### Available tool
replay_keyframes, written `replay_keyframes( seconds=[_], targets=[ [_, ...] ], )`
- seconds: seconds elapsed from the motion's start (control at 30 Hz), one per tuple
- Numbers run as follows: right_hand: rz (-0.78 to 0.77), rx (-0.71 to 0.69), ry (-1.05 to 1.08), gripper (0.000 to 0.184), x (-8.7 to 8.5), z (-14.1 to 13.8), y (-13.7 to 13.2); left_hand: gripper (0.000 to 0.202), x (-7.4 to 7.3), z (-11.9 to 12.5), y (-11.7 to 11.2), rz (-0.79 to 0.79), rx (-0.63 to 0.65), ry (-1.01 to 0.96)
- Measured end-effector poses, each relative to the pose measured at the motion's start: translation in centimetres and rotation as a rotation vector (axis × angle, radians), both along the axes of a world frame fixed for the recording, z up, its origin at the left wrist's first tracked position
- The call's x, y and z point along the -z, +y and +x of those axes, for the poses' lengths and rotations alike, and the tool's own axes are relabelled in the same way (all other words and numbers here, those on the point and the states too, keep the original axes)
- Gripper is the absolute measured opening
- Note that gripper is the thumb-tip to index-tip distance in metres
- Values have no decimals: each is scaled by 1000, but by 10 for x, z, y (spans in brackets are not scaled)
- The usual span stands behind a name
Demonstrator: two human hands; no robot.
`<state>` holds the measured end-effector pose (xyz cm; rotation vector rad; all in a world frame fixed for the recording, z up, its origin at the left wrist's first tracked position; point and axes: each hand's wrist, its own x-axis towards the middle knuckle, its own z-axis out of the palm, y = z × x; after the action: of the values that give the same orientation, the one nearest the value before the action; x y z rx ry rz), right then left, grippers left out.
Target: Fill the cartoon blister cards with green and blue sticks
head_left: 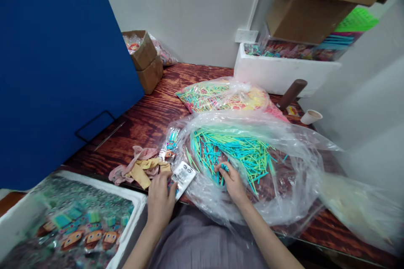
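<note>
Left hand (160,197) holds packet (186,180) near table edge (131,185); right hand (233,181), sticks (224,167) over open bag (295,180).

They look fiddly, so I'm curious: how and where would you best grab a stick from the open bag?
Probably pinch one of the top sticks mid-length, from above through the opening of the clear bag: they are thin, straight and lie criss-crossed in a heap.

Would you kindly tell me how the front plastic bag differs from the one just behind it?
The front bag lies spread open, while the rear bag has film over its contents. The front bag shows blue and green sticks; the rear bag adds pink and yellow. The right hand is over the front bag, whereas neither hand touches the rear bag. Both are clear plastic and lie on the table.
</note>
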<state>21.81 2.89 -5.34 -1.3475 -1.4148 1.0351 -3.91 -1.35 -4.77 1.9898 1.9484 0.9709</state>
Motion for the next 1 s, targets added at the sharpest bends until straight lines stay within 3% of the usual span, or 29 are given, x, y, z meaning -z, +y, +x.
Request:
replay_keyframes(
  seconds=[0.13, 0.33, 0.47, 0.87, 1.0],
  targets=[
    [-3, 14, -12, 22, -1, -2, 0, 38, 5, 4, 7, 48, -31, 158],
    [18, 11, 33, 18, -2, -3, 1, 12, -4, -1, 15, 164, 39, 32],
    [58, 35, 92, 17, -5, -1, 6, 17, -8, -3, 18, 196, 108, -10],
    [22, 29, 52, 18, -2, 0, 5, 27, 10, -13, 24, 190, 101, 12],
    [7, 20, 32, 19, -3, 0, 5, 31, -7, -17, 24, 113, 103, -122]
  ],
)
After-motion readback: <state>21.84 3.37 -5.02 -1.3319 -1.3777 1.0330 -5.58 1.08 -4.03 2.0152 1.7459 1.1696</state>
